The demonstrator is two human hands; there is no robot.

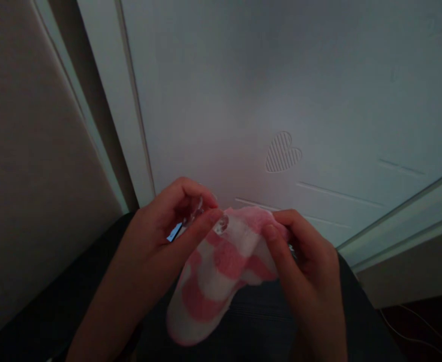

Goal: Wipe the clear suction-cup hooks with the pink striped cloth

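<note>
Both hands pinch striped sock

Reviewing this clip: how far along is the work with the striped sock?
Done: nothing visibly finished. In hand: the left hand and right hand both pinch the top edge of the pink-and-white sock, its toe hanging over the lap; a small clear piece sits at the left fingertips. Left: cannot tell; no second sock shows.

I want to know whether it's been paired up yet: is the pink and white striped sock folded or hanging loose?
Loose: the pink and white striped fuzzy sock hangs from its cuff, pinched between left hand and right hand, its toe dangling below.
</note>
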